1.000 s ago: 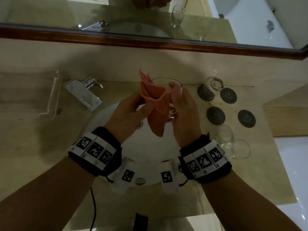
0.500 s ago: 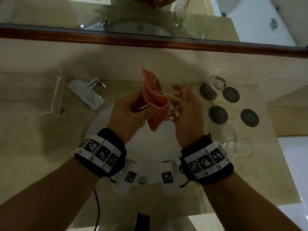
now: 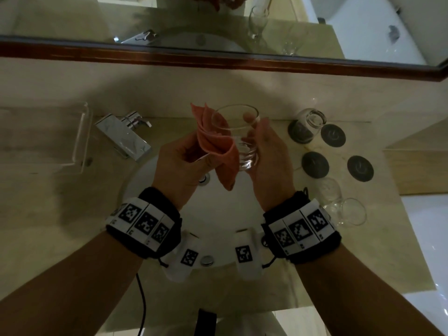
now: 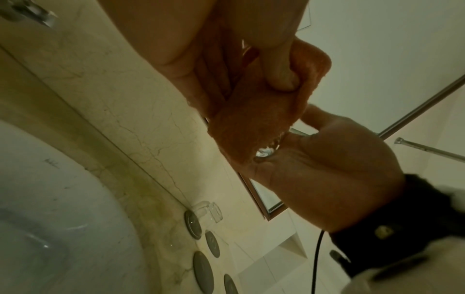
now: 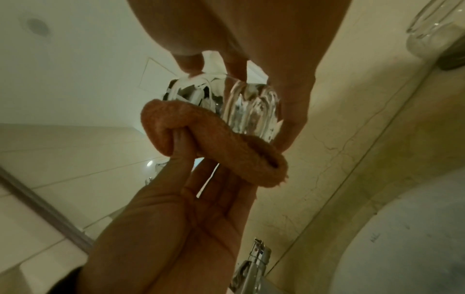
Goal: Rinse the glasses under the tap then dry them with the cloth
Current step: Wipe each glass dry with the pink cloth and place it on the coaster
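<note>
while both hands' fingers pinch cloth (image 3: 219,146) and glass (image 3: 238,139), marble counter (image 3: 60,202) surrounds a white basin (image 3: 218,214).

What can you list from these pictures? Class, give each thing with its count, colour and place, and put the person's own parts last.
tumbler: one, clear, held over the basin
cloth: one, orange-pink, against the tumbler's left side
basin: one, white, set in the counter
tap: one, chrome, left behind the basin
coasters: four, dark grey, right of the basin
glass on coaster: one, clear, back-left coaster
wine glasses: two, clear, near right of counter
tray: one, clear, far left
mirror: one, brown-framed, above the counter
left hand: grips the cloth
right hand: grips the tumbler
</note>
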Demonstrator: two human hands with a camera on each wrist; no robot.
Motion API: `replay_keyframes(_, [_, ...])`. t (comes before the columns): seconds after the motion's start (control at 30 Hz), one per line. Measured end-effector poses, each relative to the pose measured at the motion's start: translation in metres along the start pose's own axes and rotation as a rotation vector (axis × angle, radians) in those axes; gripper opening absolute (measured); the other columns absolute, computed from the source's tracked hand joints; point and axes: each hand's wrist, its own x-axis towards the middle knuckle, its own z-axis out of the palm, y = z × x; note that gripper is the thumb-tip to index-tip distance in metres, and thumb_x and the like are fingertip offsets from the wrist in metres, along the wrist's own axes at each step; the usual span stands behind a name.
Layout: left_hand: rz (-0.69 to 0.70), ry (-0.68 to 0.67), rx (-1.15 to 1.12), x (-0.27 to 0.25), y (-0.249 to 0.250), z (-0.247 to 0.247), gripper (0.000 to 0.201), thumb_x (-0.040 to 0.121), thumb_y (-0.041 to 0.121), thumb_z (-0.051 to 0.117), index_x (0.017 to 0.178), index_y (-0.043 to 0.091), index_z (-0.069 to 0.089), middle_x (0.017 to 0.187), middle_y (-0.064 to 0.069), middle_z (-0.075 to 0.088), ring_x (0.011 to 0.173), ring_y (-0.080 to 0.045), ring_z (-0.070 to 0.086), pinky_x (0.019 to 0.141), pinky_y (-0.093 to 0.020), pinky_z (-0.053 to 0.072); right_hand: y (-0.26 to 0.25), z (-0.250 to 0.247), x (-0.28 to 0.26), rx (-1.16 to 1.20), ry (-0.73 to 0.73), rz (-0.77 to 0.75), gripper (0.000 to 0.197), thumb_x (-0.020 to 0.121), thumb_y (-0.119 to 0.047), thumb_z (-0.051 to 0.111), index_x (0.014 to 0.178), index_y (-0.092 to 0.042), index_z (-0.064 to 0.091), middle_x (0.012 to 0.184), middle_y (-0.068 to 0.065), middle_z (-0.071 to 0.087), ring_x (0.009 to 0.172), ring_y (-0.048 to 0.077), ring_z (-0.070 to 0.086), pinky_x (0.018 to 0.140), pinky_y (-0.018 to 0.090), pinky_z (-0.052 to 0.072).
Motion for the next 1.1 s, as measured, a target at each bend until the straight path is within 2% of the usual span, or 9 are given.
replay_keyframes(0.13, [0.001,0.016,-0.041,-0.001,-0.001,-0.001,0.031,0.079,0.015,0.079,0.109,0.009,0.070,0.107,0.001,0.076,0.107,-0.021,0.070,0.092,-0.036,0.056,-0.002,-0.001,-0.002,-0.135,0.010,-0.061,0.036,0.098,-0.047,0.052,0.120,-0.019,0.061,0.095,-0.004,0.072,0.090,0.014,0.071,0.075,0.031,0.060])
replay_keyframes(0.27, [-0.004,0.006,-0.008,0.001,0.005,-0.004,0.032,0.078,0.016,0.081,0.107,0.011,0.070,0.103,0.004,0.077,0.106,-0.020,0.071,0.091,-0.035,0.056,0.000,0.002,-0.003,-0.105,0.102,-0.081,0.039,0.101,-0.041,0.043,0.117,-0.008,0.056,0.111,0.022,0.069,0.102,0.036,0.069,0.088,0.045,0.059])
replay_keyframes(0.43, [-0.006,-0.013,0.013,-0.002,0.005,-0.003,0.031,0.077,0.014,0.079,0.108,0.012,0.070,0.107,0.002,0.077,0.107,-0.019,0.070,0.094,-0.035,0.055,-0.001,0.007,-0.007,-0.097,0.063,-0.069,0.038,0.100,-0.054,0.039,0.099,-0.025,0.064,0.105,0.020,0.069,0.095,0.030,0.071,0.088,0.058,0.057])
replay_keyframes(0.53, [-0.015,0.001,-0.017,-0.006,0.008,0.002,0.038,0.077,0.016,0.075,0.113,0.006,0.069,0.114,-0.006,0.075,0.111,-0.020,0.069,0.097,-0.036,0.055,-0.002,0.009,-0.010,-0.195,0.037,-0.093,0.055,0.079,-0.065,0.058,0.116,-0.023,0.062,0.105,0.008,0.070,0.099,0.024,0.072,0.087,0.049,0.061])
replay_keyframes(0.6, [-0.020,-0.005,-0.017,-0.006,0.009,0.002,0.040,0.076,0.017,0.074,0.114,0.006,0.068,0.113,-0.004,0.075,0.109,-0.017,0.070,0.094,-0.032,0.056,-0.002,0.007,-0.009,-0.155,0.040,-0.082,0.067,0.076,-0.064,0.063,0.123,-0.016,0.058,0.110,0.011,0.070,0.100,0.028,0.072,0.087,0.052,0.060])
replay_keyframes(0.77, [-0.035,-0.033,0.017,-0.004,0.009,-0.002,0.031,0.077,0.013,0.075,0.108,0.010,0.071,0.105,0.004,0.078,0.103,-0.013,0.072,0.086,-0.024,0.055,-0.001,0.000,-0.008,-0.050,0.074,-0.041,0.048,0.093,-0.049,0.051,0.116,-0.008,0.055,0.108,0.014,0.074,0.098,0.032,0.073,0.090,0.055,0.058])
replay_keyframes(0.87, [-0.022,-0.002,0.036,-0.005,0.006,-0.002,0.032,0.074,0.018,0.076,0.105,0.013,0.071,0.100,0.009,0.078,0.101,-0.010,0.072,0.088,-0.027,0.056,0.002,0.001,-0.007,-0.137,0.052,-0.021,0.038,0.096,-0.054,0.049,0.110,-0.021,0.061,0.099,-0.003,0.073,0.096,0.022,0.072,0.088,0.056,0.058])
replay_keyframes(0.97, [-0.021,0.014,-0.012,-0.005,0.002,-0.002,0.030,0.075,0.014,0.073,0.105,0.013,0.070,0.100,0.008,0.078,0.101,-0.011,0.072,0.086,-0.027,0.056,0.000,-0.004,-0.004,-0.179,-0.015,0.015,0.035,0.093,-0.058,0.050,0.101,-0.028,0.066,0.096,-0.005,0.072,0.097,0.020,0.071,0.091,0.054,0.057])
replay_keyframes(1.1, [-0.046,-0.024,-0.010,-0.005,0.003,-0.003,0.030,0.082,0.003,0.070,0.112,0.010,0.069,0.102,0.007,0.078,0.100,-0.013,0.073,0.082,-0.025,0.057,0.001,-0.014,-0.003,-0.099,-0.053,0.137,0.049,0.103,-0.052,0.028,0.101,-0.021,0.066,0.085,-0.009,0.077,0.083,0.009,0.073,0.078,0.034,0.058])
